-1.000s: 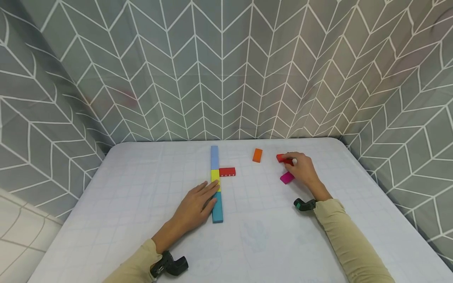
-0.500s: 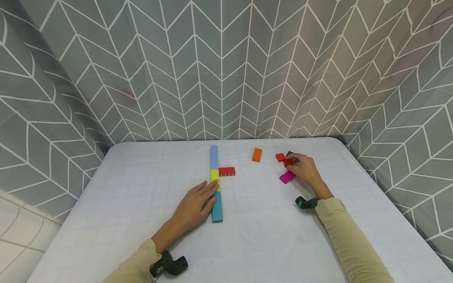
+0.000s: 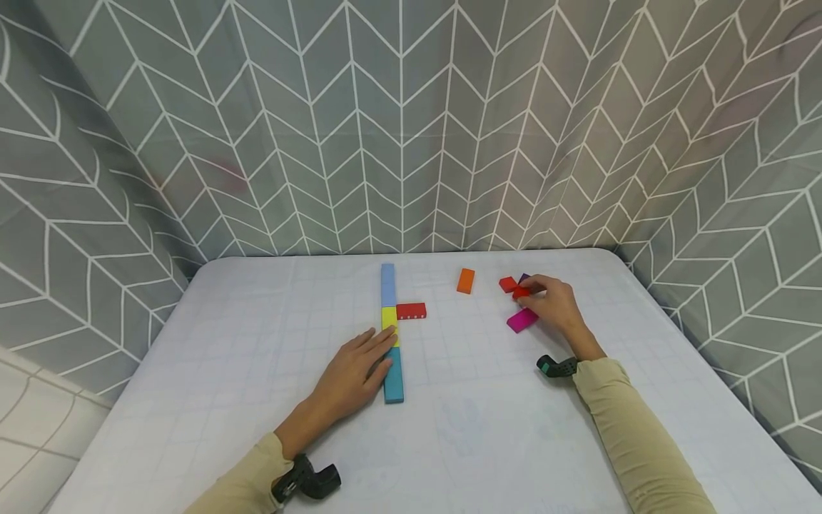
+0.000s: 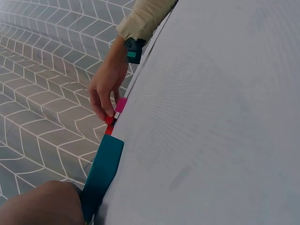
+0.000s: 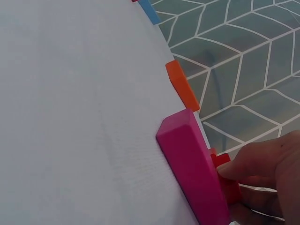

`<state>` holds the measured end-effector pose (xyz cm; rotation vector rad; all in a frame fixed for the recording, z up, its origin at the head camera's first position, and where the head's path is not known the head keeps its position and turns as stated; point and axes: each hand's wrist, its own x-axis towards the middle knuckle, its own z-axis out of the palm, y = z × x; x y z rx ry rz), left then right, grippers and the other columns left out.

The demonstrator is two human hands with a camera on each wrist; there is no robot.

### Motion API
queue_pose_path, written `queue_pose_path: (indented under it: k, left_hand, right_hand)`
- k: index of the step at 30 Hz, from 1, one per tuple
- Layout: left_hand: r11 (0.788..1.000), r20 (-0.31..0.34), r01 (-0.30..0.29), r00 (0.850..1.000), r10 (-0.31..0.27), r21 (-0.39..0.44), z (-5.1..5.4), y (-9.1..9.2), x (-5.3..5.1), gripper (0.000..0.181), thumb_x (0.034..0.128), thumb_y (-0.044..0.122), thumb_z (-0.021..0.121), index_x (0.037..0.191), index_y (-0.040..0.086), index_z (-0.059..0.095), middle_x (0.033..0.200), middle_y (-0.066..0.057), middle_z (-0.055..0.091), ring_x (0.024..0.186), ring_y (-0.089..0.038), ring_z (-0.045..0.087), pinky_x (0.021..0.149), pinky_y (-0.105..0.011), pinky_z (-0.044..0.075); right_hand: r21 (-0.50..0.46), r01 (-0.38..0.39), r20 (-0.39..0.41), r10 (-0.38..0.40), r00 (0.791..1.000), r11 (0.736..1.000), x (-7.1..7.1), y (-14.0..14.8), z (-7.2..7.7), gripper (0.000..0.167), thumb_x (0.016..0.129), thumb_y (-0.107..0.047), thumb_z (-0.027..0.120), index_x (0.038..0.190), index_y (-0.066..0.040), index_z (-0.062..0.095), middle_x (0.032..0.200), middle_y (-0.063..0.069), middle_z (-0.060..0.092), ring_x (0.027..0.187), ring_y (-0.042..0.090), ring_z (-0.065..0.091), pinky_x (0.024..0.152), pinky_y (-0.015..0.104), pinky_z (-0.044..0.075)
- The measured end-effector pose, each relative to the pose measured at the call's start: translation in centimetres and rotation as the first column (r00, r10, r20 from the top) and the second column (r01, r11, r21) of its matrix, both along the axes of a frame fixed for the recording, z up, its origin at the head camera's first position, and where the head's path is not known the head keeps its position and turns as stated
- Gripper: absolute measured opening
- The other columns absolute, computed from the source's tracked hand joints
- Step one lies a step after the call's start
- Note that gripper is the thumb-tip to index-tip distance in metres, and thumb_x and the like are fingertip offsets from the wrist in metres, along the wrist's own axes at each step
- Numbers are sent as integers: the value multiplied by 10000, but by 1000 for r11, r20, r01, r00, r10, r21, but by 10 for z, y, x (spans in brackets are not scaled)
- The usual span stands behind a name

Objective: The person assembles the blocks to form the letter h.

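A column of flat blocks runs down the table: a light blue block, a yellow block and a teal block. My left hand rests on the yellow and teal ones with fingers extended. Against the yellow block's right side lies a red block with white dots. Farther right, my right hand pinches a small red block between thumb and fingers. Another red piece, a dark purple piece and a magenta block lie around it; the fingers partly hide this cluster.
An orange block lies near the table's back edge, between the column and the right-hand cluster. A patterned grey curtain hangs behind and beside the white table. Each wrist wears a black camera mount.
My right hand has shifted slightly, and the red block in its fingers has turned a little. The dark purple piece behind it has come into view. My left hand stays in place.
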<state>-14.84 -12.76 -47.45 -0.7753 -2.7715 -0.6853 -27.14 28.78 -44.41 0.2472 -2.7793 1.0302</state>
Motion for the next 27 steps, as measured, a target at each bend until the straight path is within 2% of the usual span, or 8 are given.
queue_pose_path:
  k: [11, 21, 27]
  left_hand:
    - [1000, -26, 7, 1000, -7, 10, -2, 0, 0, 505, 1062, 290, 599, 1522, 88, 548, 1576, -30, 487, 1459, -367, 410, 1169, -549, 344]
    - [1000, -9, 27, 1000, -27, -3, -2, 1, 0, 507, 1067, 293, 595, 1524, 81, 542, 1581, -31, 479, 1461, -363, 407, 1166, -539, 352]
    - [1000, -11, 15, 1000, -15, -1, 1, -1, 1, 502, 1068, 294, 595, 1522, 86, 546, 1577, -26, 484, 1456, -366, 413, 1162, -540, 359]
  right_hand:
    - [-45, 19, -74, -22, 997, 999, 0, -7, 1, 307, 928, -78, 765, 1203, 41, 702, 1151, 247, 700, 1103, 416, 615, 964, 582, 478]
    - [-25, -12, -78, 10, 997, 1000, 8, -20, 8, 322, 921, -74, 771, 1211, 42, 696, 1150, 235, 706, 1087, 413, 626, 958, 576, 477]
    - [-35, -38, -97, 34, 995, 999, 8, -31, 13, 299, 928, -87, 775, 1195, 28, 706, 1112, 214, 721, 1075, 412, 639, 983, 588, 477]
